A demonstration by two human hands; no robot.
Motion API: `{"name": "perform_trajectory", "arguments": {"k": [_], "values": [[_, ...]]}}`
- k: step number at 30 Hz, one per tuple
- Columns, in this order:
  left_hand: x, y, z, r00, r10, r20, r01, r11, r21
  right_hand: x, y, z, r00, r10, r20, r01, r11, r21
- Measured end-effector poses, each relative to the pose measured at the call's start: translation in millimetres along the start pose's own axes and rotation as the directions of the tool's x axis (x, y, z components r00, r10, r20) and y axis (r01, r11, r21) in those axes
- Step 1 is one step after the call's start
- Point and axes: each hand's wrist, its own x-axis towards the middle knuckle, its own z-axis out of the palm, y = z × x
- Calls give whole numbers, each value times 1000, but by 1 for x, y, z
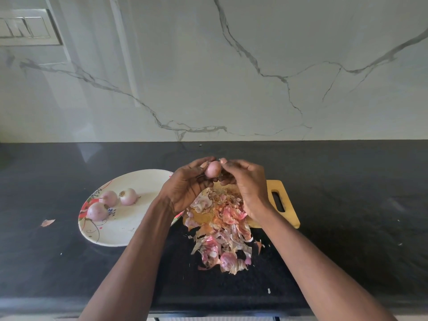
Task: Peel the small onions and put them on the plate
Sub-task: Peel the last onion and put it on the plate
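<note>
Here, both hands hold one small onion.
Left hand cups it; right hand pinches its top.

A plate on the counter holds three onions at its left side. Right of it, a heap of peelings covers a cutting board. Both hands hold one onion above the heap.

Left hand grips a small pink onion above the peel pile; right hand pinches at its top. Three peeled onions sit on the floral plate, left of the yellow cutting board. Black counter.
</note>
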Motion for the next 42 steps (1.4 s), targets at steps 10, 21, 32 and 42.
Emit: {"name": "perform_trajectory", "arguments": {"k": [10, 21, 32, 42], "values": [[3, -4, 1, 997, 67, -41, -67, 998, 4, 3, 2, -1, 998, 52, 24, -54, 993, 108], [4, -6, 2, 996, 64, -58, -50, 976, 214, 11, 6, -15, 971, -189, 147, 230, 908, -349], [1, -3, 2, 993, 115, -15, -95, 879, 466, 13, 6, -13, 979, -149, 138, 193, 889, -414], [0, -11, 11, 994, 108, -6, -97, 913, 396, 7, 11, -5, 961, -248, 120, 265, 712, -651]]}}
